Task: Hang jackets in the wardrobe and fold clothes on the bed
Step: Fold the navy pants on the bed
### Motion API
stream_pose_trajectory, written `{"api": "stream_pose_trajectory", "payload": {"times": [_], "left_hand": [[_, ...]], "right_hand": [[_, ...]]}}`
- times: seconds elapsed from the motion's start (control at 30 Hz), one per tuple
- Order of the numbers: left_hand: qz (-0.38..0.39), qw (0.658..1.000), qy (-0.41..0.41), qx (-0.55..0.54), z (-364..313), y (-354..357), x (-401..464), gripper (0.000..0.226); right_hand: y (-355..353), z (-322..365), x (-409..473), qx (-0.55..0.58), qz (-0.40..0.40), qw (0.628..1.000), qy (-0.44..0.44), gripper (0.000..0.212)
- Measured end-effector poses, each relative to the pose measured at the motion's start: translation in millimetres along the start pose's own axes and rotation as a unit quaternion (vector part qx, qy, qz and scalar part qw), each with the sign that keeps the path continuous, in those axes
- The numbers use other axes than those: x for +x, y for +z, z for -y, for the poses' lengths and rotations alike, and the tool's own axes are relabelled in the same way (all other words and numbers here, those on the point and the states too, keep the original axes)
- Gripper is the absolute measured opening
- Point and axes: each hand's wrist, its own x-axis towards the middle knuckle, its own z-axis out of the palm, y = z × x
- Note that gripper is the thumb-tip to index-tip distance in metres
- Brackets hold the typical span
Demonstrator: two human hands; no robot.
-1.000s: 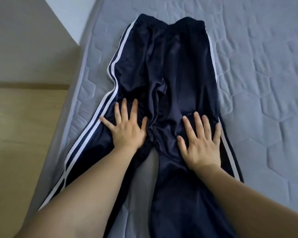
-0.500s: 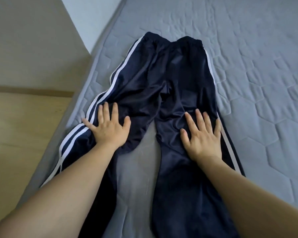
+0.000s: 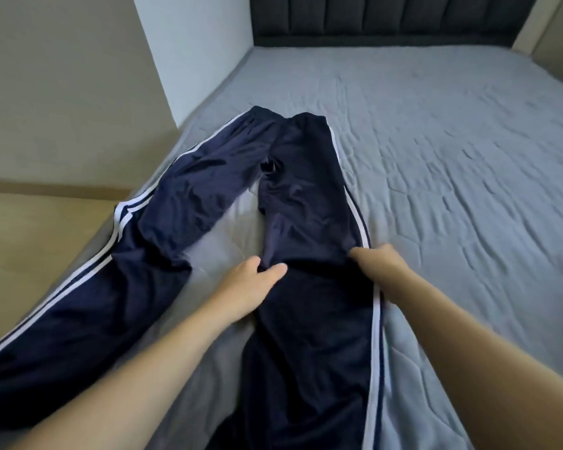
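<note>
Navy track pants (image 3: 309,206) with white side stripes, grey quilted bed (image 3: 452,157).

Dark padded headboard (image 3: 387,21), white wall (image 3: 192,43), beige panel (image 3: 62,76), wooden floor (image 3: 30,238)

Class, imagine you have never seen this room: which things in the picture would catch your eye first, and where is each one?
First come the navy track pants with white side stripes, spread legs apart on the near left of the grey bed. Next, the two hands on the right leg: the left hand pinches its inner edge, the right hand grips its striped outer edge. Last, the dark padded headboard at the far end.
</note>
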Motion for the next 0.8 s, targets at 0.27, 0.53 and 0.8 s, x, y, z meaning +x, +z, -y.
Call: {"api": "stream_pose_trajectory", "payload": {"times": [0.27,0.53,0.8], "left_hand": [[0.054,0.929,-0.082,-0.356,-55,-3,-53,0.027],[-0.097,0.942,-0.074,0.313,39,-50,-125,0.059],[-0.101,0.876,-0.079,0.465,131,-89,-157,0.052]], "right_hand": [[-62,-15,-47,0.24,0.084,0.967,0.03,0.02],[-49,-85,-157,0.12,0.218,0.95,0.19,0.039],[-36,-89,-207,-0.035,0.311,0.942,0.124,0.025]]}}
